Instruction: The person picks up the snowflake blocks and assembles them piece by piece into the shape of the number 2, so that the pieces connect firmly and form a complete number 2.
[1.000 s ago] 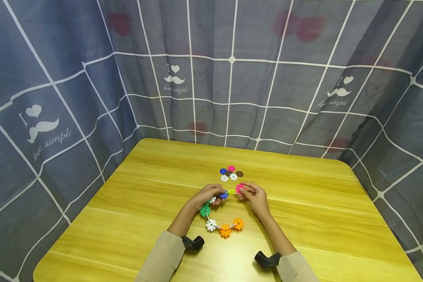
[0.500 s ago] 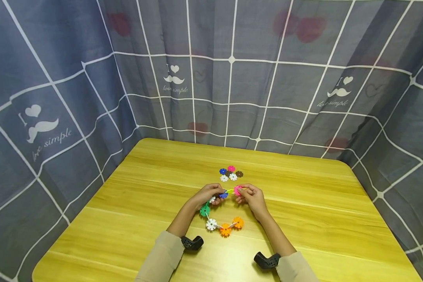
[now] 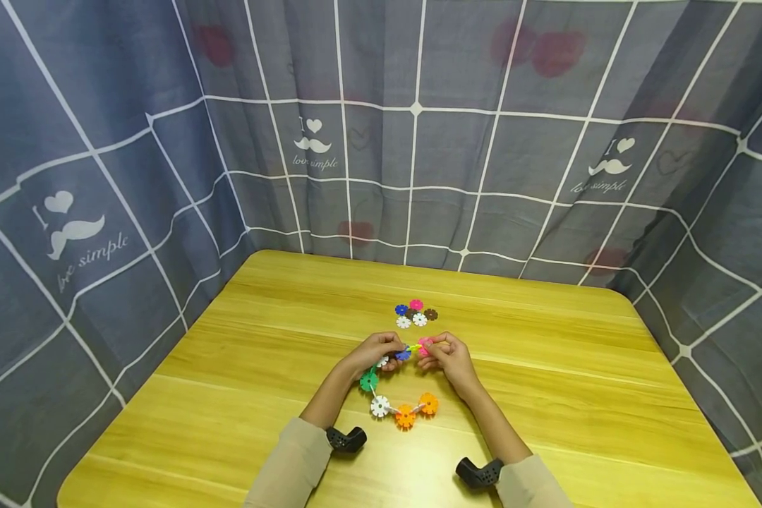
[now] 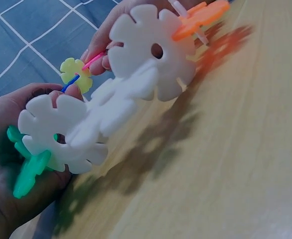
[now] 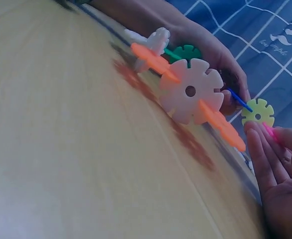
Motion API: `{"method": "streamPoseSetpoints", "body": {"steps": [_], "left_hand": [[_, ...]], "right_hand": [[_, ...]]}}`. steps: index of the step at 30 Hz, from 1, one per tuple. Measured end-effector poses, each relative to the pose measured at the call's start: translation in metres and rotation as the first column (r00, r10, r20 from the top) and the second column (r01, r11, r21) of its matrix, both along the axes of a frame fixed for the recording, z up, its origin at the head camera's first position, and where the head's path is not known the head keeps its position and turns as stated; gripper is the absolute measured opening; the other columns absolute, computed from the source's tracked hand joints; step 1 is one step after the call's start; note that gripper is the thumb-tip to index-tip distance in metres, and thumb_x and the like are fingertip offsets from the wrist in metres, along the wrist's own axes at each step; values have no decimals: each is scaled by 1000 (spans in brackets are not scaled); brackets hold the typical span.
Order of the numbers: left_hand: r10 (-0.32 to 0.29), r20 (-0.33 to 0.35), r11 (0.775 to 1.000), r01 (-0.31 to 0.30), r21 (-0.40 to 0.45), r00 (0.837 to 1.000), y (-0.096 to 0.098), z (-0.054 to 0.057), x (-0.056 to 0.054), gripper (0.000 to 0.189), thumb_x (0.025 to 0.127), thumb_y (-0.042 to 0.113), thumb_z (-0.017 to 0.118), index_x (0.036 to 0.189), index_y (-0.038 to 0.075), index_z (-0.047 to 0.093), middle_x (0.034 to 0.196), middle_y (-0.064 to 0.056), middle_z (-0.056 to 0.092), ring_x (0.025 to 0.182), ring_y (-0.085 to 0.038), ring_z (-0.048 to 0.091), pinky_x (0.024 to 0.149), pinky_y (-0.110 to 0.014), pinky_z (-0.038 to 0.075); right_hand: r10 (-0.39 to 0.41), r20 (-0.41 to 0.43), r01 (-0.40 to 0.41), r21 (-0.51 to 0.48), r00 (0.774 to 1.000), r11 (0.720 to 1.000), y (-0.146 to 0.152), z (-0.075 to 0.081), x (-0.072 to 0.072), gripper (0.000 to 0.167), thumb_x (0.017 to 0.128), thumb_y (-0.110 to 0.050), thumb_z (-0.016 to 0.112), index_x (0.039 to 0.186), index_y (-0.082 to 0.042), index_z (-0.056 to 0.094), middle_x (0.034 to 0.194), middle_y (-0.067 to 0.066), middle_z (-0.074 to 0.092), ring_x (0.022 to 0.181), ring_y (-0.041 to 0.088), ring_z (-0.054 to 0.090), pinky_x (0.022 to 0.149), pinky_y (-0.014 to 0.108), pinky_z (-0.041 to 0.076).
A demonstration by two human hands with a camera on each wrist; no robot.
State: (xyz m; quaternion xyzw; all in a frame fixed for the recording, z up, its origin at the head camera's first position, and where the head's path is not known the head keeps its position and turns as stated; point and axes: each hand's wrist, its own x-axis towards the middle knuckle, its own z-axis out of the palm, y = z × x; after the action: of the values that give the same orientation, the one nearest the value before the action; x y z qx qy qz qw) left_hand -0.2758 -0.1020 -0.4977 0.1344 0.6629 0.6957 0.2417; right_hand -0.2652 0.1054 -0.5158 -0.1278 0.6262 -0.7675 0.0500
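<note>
My left hand [image 3: 373, 351] pinches a blue snowflake disc [image 3: 403, 355], part of a curved chain of slotted plastic discs. On its far side the blue disc joins a yellow disc [image 5: 256, 106]. My right hand [image 3: 452, 358] pinches a pink disc [image 3: 422, 346] between thumb and fingers, its edge at the yellow disc's rim. From my left hand the chain bends toward me through a green disc [image 3: 369, 382] and a white disc [image 3: 379, 406]. It ends in orange discs [image 3: 405, 418], with pale discs between them. The left fingers hide part of the chain.
Beyond my hands a small group of loose discs lies on the wooden table [image 3: 546, 381]: a blue disc [image 3: 401, 310], a pink one, brown ones and white ones [image 3: 419, 319]. A grey checked curtain [image 3: 381, 162] borders the table's far side.
My right hand has moved slightly left, bringing the pink disc from a little apart up to the yellow disc. My left hand has stayed nearly in place.
</note>
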Motion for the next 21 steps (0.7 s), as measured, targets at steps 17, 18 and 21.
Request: {"method": "streamPoseSetpoints", "body": {"steps": [17,18,21], "left_hand": [[61,-63,998,-62,-13,996,2,-2,0,13,93,11,52,81,4,53,64,-3,56,49,-8,47,46,-18,39],[65,-63,998,-66,-13,996,2,-2,-1,13,93,11,52,81,4,53,64,-3,56,49,-8,48,46,-18,39],[75,-64,997,-76,-13,995,3,-4,0,12,92,10,52,81,5,54,63,-2,56,49,-8,48,45,-18,39]], "right_hand": [[-10,-12,10,-5,1000,1000,-6,2,1,21,90,-6,59,98,10,47,76,21,67,60,23,66,60,38,55],[-8,-10,8,-9,1000,1000,-6,2,1,21,90,-5,58,98,11,47,76,21,67,60,23,66,60,38,55],[-3,1,3,-3,1000,1000,-5,1,2,21,90,-4,57,99,12,46,77,22,66,60,23,65,61,39,55]]}}
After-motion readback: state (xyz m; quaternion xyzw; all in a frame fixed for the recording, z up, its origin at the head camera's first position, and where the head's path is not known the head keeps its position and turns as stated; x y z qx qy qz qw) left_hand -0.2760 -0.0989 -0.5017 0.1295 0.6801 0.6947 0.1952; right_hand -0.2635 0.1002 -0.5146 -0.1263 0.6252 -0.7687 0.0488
